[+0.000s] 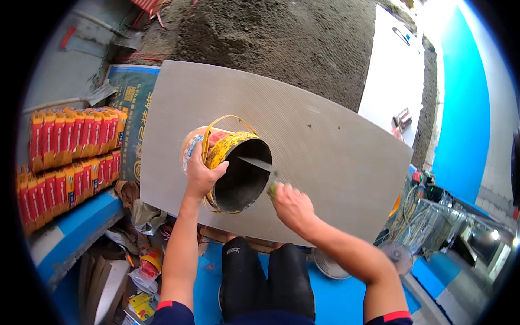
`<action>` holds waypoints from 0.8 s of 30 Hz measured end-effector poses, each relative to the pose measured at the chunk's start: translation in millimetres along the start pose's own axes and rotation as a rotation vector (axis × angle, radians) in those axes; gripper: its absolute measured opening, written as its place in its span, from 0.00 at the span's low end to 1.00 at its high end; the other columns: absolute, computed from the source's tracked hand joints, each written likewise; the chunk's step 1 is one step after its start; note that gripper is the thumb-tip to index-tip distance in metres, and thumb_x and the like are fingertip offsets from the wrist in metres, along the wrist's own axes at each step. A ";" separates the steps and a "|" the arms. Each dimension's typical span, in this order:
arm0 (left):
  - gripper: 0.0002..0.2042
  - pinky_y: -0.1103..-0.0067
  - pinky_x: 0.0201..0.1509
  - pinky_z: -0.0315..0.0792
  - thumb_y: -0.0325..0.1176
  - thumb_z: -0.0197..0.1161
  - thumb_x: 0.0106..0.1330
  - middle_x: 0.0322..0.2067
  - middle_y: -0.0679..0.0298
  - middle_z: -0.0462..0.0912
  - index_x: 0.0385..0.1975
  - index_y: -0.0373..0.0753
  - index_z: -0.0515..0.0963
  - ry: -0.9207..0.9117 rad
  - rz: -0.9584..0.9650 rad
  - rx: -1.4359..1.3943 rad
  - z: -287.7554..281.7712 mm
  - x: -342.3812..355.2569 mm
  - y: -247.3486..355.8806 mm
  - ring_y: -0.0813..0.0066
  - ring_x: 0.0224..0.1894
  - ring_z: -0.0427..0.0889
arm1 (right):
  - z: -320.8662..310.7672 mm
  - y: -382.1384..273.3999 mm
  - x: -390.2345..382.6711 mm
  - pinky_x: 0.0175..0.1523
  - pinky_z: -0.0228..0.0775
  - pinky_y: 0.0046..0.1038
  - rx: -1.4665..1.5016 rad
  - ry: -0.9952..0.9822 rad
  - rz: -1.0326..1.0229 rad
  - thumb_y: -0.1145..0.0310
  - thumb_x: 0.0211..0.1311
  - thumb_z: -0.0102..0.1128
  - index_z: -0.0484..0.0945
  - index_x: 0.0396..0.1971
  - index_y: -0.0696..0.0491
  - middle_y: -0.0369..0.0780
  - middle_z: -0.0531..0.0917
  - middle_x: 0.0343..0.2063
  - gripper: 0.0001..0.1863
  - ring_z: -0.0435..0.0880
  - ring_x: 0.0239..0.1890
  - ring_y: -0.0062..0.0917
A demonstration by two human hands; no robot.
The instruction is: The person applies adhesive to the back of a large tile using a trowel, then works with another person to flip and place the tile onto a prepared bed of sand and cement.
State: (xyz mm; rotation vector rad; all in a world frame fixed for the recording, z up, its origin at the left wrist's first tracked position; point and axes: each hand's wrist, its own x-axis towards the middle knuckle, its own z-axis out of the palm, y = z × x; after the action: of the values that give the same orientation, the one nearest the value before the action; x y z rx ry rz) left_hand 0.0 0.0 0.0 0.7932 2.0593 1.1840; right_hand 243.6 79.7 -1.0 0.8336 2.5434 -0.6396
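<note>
While I tilt the bucket (230,165) with its mouth toward me, my left hand (201,174) is closed over the near rim, fingers wrapped on the outside and thumb hooked inside. The bucket is yellow and red outside, grey-coated within, and its yellow wire handle stands above its far side. It rests on, or just above, the large grey tile (303,146), over the tile's near-left part; I cannot tell whether its base touches the combed surface.

My right hand (290,206) is shut around the green handle of the trowel (257,162). The blade reaches from the right of the bucket into its mouth, with the tip close to the inner wall; contact is not clearly visible.

Step in hand, as I judge it: scraping grey adhesive out of the bucket with the trowel.

The next move calls for:
1. Keeping the left grip firm, so the bucket does not roll on the tile.
2. Drawing the blade along the inner wall toward the mouth.
3. Holding the blade flat, so the load does not drop short of the tile.

Left of the bucket, beyond the tile edge, stand stacked orange and yellow bags (70,157). Below the tile lies blue flooring (336,298).
</note>
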 end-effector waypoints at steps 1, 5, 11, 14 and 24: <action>0.23 0.76 0.53 0.70 0.28 0.68 0.49 0.40 0.61 0.75 0.46 0.34 0.70 -0.026 -0.037 0.006 -2.1 0.1 2.5 0.71 0.45 0.75 | -1.6 -9.5 16.4 0.32 0.79 0.25 -0.087 0.057 -0.033 0.66 0.62 0.53 0.72 0.35 0.55 0.44 0.81 0.28 0.09 0.86 0.30 0.32; 0.22 0.75 0.50 0.71 0.28 0.69 0.47 0.38 0.58 0.76 0.42 0.34 0.69 -0.007 0.040 0.058 13.9 8.3 6.3 0.67 0.42 0.77 | 4.6 -7.4 74.6 0.29 0.78 0.25 -0.327 0.164 0.059 0.67 0.63 0.50 0.71 0.32 0.54 0.42 0.80 0.26 0.06 0.86 0.29 0.30; 0.23 0.73 0.50 0.70 0.27 0.69 0.45 0.38 0.57 0.75 0.43 0.34 0.69 -0.036 0.066 0.007 17.1 7.2 -3.3 0.63 0.42 0.76 | 10.2 -12.2 105.8 0.39 0.80 0.33 0.011 -0.226 0.221 0.69 0.62 0.52 0.74 0.40 0.55 0.47 0.85 0.33 0.09 0.87 0.37 0.36; 0.26 0.73 0.51 0.70 0.27 0.70 0.44 0.41 0.58 0.74 0.46 0.34 0.69 -0.021 0.058 0.038 15.4 4.7 -8.3 0.64 0.43 0.76 | 1.5 -19.1 120.3 0.45 0.79 0.33 0.043 -0.381 0.219 0.70 0.60 0.55 0.80 0.42 0.55 0.44 0.86 0.38 0.12 0.87 0.42 0.35; 0.26 0.83 0.47 0.67 0.22 0.69 0.46 0.38 0.67 0.69 0.47 0.37 0.67 -0.015 -0.061 -0.144 12.1 -28.5 -16.5 0.80 0.40 0.70 | 21.6 -8.3 123.5 0.47 0.79 0.34 0.080 -0.705 -0.097 0.72 0.52 0.58 0.84 0.39 0.55 0.45 0.85 0.41 0.14 0.85 0.46 0.36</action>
State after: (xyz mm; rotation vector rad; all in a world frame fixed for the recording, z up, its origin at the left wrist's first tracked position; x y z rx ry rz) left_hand 23.8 -22.1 -13.2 0.6641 1.9477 1.2721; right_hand 150.6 118.0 -76.4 0.4025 1.9286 -0.8830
